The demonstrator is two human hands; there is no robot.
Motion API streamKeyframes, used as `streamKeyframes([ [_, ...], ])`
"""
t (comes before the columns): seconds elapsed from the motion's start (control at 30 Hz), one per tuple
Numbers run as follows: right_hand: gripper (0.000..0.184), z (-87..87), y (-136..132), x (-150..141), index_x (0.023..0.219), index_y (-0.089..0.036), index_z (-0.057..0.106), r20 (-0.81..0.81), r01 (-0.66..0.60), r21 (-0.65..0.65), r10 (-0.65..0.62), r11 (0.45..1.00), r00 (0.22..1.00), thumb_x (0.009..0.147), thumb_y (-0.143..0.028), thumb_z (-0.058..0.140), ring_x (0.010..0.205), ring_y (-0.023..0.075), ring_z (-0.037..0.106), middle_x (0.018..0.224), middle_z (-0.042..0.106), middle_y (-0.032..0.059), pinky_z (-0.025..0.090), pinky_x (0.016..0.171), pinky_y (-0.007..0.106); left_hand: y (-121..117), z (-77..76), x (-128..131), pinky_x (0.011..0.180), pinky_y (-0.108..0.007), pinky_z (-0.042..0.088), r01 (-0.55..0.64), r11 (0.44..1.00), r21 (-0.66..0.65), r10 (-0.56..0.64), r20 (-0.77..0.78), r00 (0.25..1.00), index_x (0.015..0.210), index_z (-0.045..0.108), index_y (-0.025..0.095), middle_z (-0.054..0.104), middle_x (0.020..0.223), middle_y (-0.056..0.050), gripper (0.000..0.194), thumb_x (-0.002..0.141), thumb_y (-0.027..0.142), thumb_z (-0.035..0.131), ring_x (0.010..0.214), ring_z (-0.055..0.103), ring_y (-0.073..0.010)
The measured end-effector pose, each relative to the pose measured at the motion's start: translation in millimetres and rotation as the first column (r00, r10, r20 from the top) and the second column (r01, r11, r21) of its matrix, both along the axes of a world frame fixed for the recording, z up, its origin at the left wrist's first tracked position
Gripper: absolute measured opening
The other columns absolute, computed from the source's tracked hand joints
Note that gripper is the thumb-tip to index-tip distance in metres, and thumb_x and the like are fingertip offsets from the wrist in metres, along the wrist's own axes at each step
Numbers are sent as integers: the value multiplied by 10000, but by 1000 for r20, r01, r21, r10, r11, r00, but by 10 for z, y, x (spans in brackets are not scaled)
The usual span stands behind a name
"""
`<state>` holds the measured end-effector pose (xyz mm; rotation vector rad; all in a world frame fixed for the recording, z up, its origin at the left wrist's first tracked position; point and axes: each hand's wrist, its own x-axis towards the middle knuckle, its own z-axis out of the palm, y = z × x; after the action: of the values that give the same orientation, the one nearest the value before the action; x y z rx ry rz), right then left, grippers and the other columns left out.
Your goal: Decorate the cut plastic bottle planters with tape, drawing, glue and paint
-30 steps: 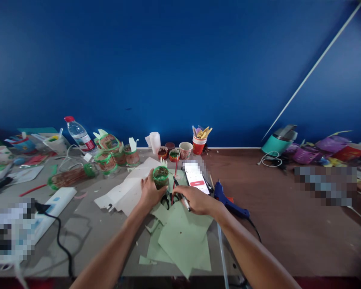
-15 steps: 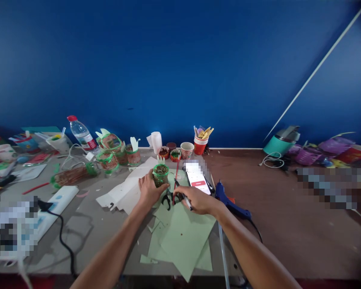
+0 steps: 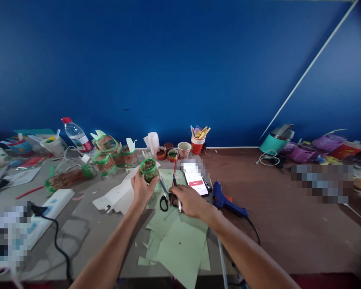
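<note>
My left hand (image 3: 142, 189) is wrapped round a small jar (image 3: 149, 173) with a green rim and brownish-green stuff inside, tilted a little toward me. Low over the paper, my right hand (image 3: 193, 200) has its fingers closed at a black-and-white pen (image 3: 179, 205); the fingertips are partly hidden. Beside the pen lie black-handled scissors (image 3: 163, 203), blades pointing away from me. A thin red stick (image 3: 175, 165) runs alongside them. Pale green paper sheets (image 3: 180, 249) lie under the right hand, with white paper (image 3: 116, 197) to the left.
A lit phone (image 3: 196, 184) and a blue glue gun (image 3: 228, 204) lie right of my right hand. Behind stand a paper cup (image 3: 184, 149) and a red cup of sticks (image 3: 197, 147). Decorated jars (image 3: 104, 162), a water bottle (image 3: 78, 136) and a power strip (image 3: 55, 208) are leftward.
My left hand has lifted the jar slightly and moved it left, away from the scissors. In my right hand the pen has turned more upright in view. The camera view has shifted a little.
</note>
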<state>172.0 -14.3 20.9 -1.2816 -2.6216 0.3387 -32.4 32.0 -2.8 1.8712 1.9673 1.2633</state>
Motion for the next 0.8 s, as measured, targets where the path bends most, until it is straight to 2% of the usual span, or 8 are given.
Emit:
streamKeyframes([
  [0.1, 319, -3, -19, -26, 1192, -133, 575, 66, 64, 40, -67, 997, 996, 876, -153, 532, 987, 263, 610, 1045, 676, 144, 399, 845, 327, 22, 18, -24, 1027, -497, 366, -28, 1000, -1, 28, -1, 1000, 1175, 556, 163, 629, 1165, -163, 501, 788, 482, 553, 1156, 553, -361],
  [0.2, 268, 4, -31, -41, 1149, -136, 598, 105, 71, 37, -75, 997, 992, 898, -204, 534, 979, 268, 610, 994, 684, 141, 397, 841, 330, 32, 2, -25, 1001, -510, 387, -24, 1000, -20, 24, -14, 1000, 1143, 561, 161, 649, 1106, -157, 481, 788, 486, 544, 1106, 580, -363],
  [0.37, 307, -56, -38, -75, 1171, -130, 592, 81, 31, 37, -34, 999, 996, 874, -150, 518, 971, 265, 604, 1000, 668, 143, 407, 836, 328, 20, -35, -2, 1007, -488, 394, -8, 1000, -24, 8, -15, 1000, 1128, 564, 185, 655, 1125, -139, 447, 793, 480, 548, 1140, 574, -349],
  [0.57, 373, -142, -34, -91, 1218, -128, 579, 3, -16, -5, 16, 1000, 1000, 849, -120, 525, 1047, 257, 561, 1051, 635, 142, 409, 884, 318, 7, -72, 22, 1004, -481, 397, 2, 999, -39, -4, -53, 999, 1157, 571, 170, 662, 1123, -145, 457, 803, 458, 555, 1119, 584, -339],
  [0.8, 393, -166, -33, -99, 1213, -115, 577, -41, 32, -2, -32, 999, 999, 828, -67, 514, 1040, 252, 539, 1041, 620, 145, 400, 906, 326, -3, -87, 35, 1026, -497, 360, -4, 996, -91, -4, -84, 996, 1271, 525, 182, 655, 1199, -143, 551, 795, 452, 589, 1168, 561, -347],
])
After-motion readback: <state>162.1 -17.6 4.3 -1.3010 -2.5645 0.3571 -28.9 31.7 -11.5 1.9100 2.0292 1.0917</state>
